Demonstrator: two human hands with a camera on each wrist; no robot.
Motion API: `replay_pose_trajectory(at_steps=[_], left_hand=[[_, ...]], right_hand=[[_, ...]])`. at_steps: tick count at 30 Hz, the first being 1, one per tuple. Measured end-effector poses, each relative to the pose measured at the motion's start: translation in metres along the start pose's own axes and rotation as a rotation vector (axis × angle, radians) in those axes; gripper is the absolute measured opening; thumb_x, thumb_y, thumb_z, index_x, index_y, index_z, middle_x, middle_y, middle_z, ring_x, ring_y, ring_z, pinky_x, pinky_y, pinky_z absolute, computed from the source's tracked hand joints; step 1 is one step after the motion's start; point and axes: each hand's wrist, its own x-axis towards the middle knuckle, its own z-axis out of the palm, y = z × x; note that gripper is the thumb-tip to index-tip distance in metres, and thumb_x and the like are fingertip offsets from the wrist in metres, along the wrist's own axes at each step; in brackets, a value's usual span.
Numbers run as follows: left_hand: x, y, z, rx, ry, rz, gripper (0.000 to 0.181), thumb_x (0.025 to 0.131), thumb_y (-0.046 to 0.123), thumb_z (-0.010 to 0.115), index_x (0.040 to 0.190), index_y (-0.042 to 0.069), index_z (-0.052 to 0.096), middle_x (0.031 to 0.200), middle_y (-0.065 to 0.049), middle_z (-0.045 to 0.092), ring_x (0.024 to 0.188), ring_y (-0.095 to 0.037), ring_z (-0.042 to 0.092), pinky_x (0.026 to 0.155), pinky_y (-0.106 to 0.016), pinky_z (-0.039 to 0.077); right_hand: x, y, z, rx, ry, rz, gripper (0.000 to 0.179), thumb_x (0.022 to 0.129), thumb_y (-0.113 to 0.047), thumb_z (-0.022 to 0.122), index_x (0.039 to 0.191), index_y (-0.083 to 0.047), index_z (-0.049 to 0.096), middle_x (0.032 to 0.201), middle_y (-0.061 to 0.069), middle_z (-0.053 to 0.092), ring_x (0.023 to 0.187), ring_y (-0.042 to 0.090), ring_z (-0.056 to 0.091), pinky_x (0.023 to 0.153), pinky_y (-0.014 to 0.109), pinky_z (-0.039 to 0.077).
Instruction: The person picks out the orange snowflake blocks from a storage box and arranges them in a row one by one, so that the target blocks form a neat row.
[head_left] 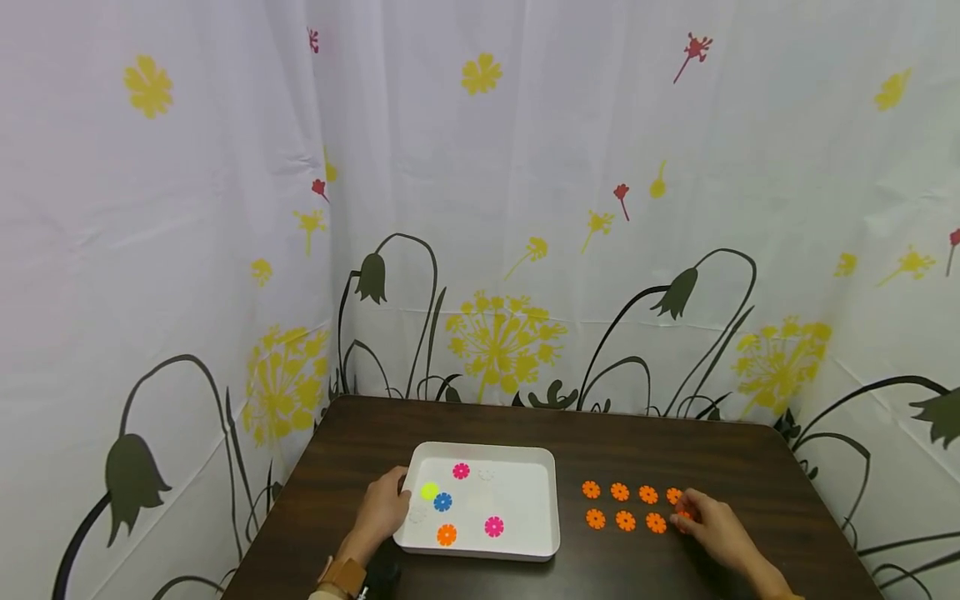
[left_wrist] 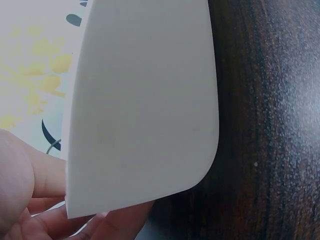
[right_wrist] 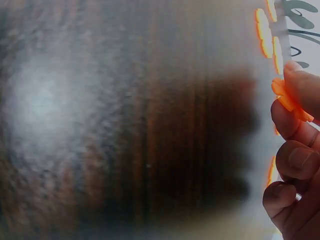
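Note:
My left hand (head_left: 382, 507) grips the left wall of a shallow white tray (head_left: 480, 552). In the left wrist view the tray's outer wall (left_wrist: 145, 110) fills the middle, with thumb and fingers at its corner. Inside the tray lie small flower-shaped discs: pink (head_left: 494, 527), blue (head_left: 442, 502), yellow (head_left: 430, 491), orange (head_left: 447, 535) and some whitish ones (head_left: 487, 475). My right hand (head_left: 716, 533) pinches an orange flower-shaped disc (right_wrist: 285, 97) between thumb and index finger, at the right end of two rows of orange discs (head_left: 626, 521).
The dark wooden table (head_left: 570, 433) carries the tray left of the disc rows. A white curtain (head_left: 525, 167) printed with flowers stands behind the table and along both sides. A dark object (head_left: 384, 571) sits beside my left wrist.

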Motion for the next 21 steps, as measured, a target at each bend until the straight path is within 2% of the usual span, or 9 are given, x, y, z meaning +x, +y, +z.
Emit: replay_pose_trajectory(at_steps=[8,17,21], left_hand=[[0.0000,0.0014,-0.0002,0.007,-0.003,-0.011,0.043,0.100,0.002,0.066,0.141,-0.007,0.058,0.126,-0.027,0.069,0.097,-0.029,0.067,0.094,-0.058,0.056],[-0.0030,0.0025,-0.0001,-0.004,-0.003,-0.007,0.043,0.099,0.000,0.067,0.140,-0.008,0.058,0.126,-0.028,0.069,0.096,-0.029,0.067,0.093,-0.058,0.057],[-0.0020,0.0027,-0.0012,-0.001,0.002,0.000,0.043,0.099,0.000,0.066,0.140,-0.008,0.058,0.126,-0.028,0.069,0.096,-0.029,0.067,0.093,-0.058,0.056]], right_hand=[[0.0011,0.0081,0.0045,0.002,-0.012,-0.017,0.020,0.094,-0.026,0.079,0.094,-0.015,0.062,0.073,-0.006,0.059,0.061,0.006,0.047,0.057,0.027,0.038],[0.0051,0.0076,0.0029,-0.041,0.006,0.052,0.019,0.091,-0.025,0.083,0.092,-0.015,0.066,0.082,-0.003,0.061,0.071,0.011,0.051,0.064,0.029,0.041],[0.0060,0.0081,0.0037,-0.055,0.025,0.047,0.018,0.090,-0.025,0.084,0.092,-0.016,0.068,0.088,-0.001,0.060,0.076,0.014,0.051,0.066,0.031,0.042]])
